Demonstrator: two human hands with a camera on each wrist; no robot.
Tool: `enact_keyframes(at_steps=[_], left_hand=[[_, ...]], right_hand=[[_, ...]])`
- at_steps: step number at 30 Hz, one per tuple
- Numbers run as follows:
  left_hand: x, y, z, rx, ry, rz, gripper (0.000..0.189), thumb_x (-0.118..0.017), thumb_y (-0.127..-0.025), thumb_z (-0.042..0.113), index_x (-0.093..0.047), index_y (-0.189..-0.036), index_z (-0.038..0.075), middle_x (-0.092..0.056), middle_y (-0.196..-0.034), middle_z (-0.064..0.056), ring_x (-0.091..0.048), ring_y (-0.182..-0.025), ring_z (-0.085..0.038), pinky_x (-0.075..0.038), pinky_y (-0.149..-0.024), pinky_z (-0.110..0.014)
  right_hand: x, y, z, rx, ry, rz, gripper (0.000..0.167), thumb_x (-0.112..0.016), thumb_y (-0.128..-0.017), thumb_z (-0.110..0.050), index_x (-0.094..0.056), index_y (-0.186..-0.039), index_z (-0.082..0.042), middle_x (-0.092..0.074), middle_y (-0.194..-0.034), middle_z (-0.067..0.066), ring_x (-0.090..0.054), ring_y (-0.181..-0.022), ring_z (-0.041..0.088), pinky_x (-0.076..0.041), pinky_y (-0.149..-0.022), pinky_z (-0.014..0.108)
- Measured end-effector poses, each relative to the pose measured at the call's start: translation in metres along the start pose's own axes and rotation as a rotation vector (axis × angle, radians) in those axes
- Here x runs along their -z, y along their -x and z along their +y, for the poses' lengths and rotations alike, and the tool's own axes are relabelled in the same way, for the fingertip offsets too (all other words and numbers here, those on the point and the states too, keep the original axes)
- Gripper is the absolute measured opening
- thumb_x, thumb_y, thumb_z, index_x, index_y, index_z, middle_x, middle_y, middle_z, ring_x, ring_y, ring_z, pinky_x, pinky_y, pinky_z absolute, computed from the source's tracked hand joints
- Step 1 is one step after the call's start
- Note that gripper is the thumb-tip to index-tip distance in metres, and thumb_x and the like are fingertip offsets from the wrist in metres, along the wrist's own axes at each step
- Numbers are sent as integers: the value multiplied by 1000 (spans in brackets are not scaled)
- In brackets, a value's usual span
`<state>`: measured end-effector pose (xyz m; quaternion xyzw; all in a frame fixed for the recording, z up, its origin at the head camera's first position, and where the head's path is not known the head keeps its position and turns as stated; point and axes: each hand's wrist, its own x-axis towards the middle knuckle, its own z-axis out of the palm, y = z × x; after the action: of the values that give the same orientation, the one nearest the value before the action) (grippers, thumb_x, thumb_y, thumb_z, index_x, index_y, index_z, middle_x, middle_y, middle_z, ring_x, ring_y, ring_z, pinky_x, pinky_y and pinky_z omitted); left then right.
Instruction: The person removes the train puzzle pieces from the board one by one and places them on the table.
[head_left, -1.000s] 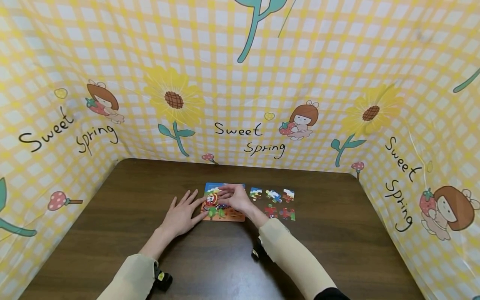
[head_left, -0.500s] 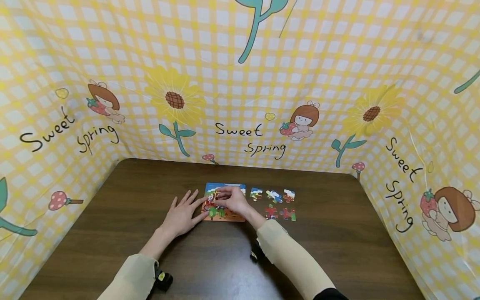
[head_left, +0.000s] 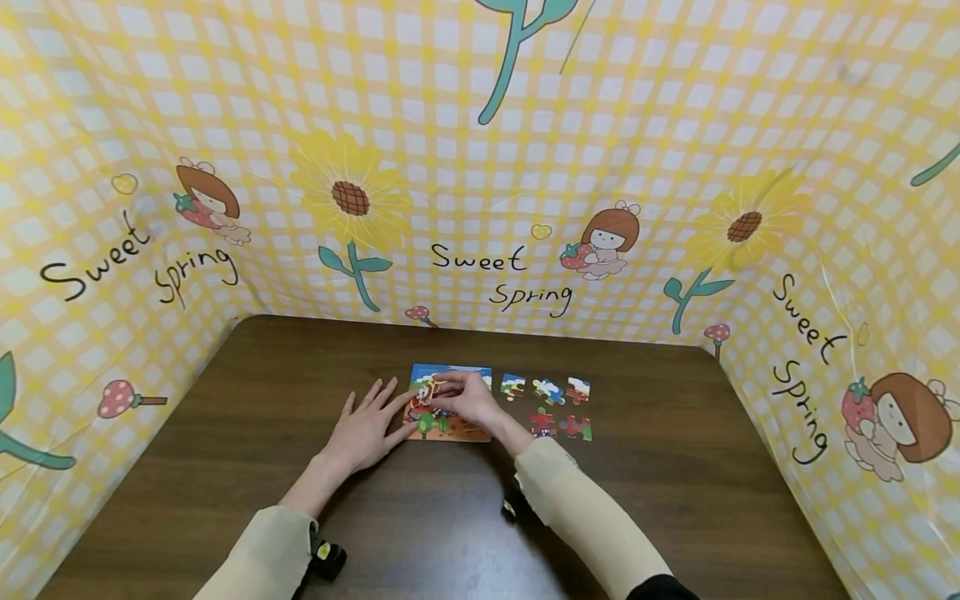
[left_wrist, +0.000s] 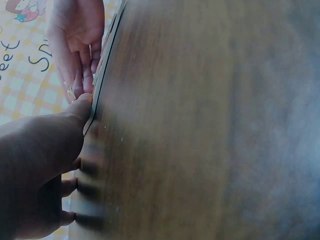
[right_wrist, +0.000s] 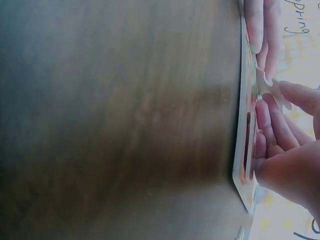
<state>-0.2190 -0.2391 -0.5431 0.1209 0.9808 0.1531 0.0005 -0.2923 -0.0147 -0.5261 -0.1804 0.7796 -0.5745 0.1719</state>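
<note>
A colourful jigsaw puzzle (head_left: 471, 432) lies in its flat tray on the wooden table, in the middle of the head view. My left hand (head_left: 366, 432) rests beside it with fingers spread, thumb and index finger touching the tray's left edge. Over the puzzle's upper middle, my right hand (head_left: 472, 402) pinches a jigsaw piece (right_wrist: 273, 91) between thumb and fingers. In the right wrist view that piece stands tilted up off the puzzle, close to the left hand's fingertips. The right hand covers much of the puzzle's centre and right side.
Several loose jigsaw pieces lie right of the tray in two rows, among them a blue-and-white piece (head_left: 549, 392) and a red piece (head_left: 543, 422). The brown table (head_left: 660, 467) meets a yellow checked cloth wall (head_left: 480, 200) at its back and sides.
My right hand has shifted slightly left to the piece, which now shows tilted up in its fingers. My left hand has stayed in place.
</note>
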Motion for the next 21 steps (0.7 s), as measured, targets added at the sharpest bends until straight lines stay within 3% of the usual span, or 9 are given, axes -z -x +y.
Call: enact_keyframes(at_steps=[6,11,21], left_hand=[[2,1,1,5,-5,-8,64,-57,-111,55,-49,-168,26,-35,-179,-21,-28,-168,-48,-20,-127,-84],[4,1,2,7,-7,-10,64,-57,-112,55,-49,-168,26,-35,-179,-21,-28,-168,-48,-20,-127,-84],[3,1,3,8,-2,-17,64,-58,-112,53,-48,-168,24,-34,-179,-21,-27,-168,-48,-19,-128,-84]], right_hand=[[-1,0,0,10,4,-9,50,-82,-97,-2,-68,-145,5,-79,-125,26,-79,-116,37,-65,-84,29],[-5,0,-1,10,39,38,48,-86,-95,-6,-72,-140,3,-81,-121,24,-80,-111,35,-64,-80,28],[-1,2,-1,-1,12,74,43,-82,-97,-3,-73,-139,2,-81,-120,24,-80,-109,34,-64,-79,27]])
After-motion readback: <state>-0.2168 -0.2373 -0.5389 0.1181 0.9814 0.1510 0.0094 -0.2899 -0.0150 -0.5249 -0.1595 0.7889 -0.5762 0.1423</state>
